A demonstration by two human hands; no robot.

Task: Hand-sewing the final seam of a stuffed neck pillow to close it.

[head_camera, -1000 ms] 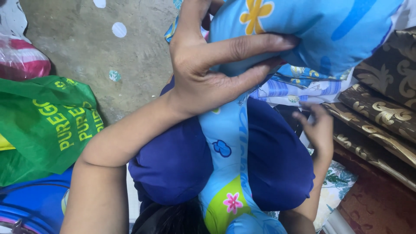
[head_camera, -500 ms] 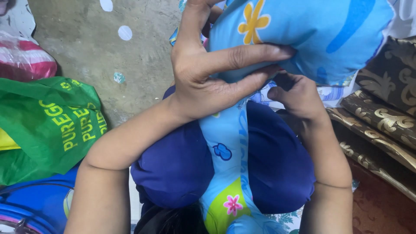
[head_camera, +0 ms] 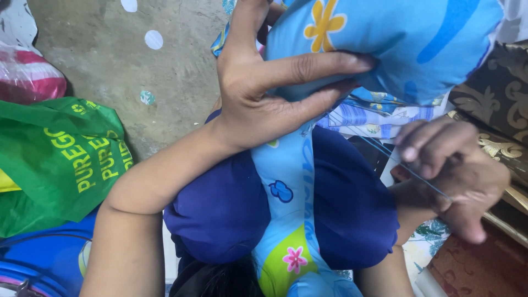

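A light blue flowered cushion [head_camera: 385, 38] is pinched at its lower edge by the left hand [head_camera: 264, 93], its long axis running toward the upper right. A thin thread [head_camera: 385, 151] is gripped taut by the right hand [head_camera: 456, 176]. A green bag [head_camera: 60, 154] lies on the floor [head_camera: 165, 71], well apart.

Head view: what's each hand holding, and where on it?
Left hand grips the stuffed blue floral pillow at its lower edge, by the seam. Right hand pinches a thin thread pulled taut from that seam.
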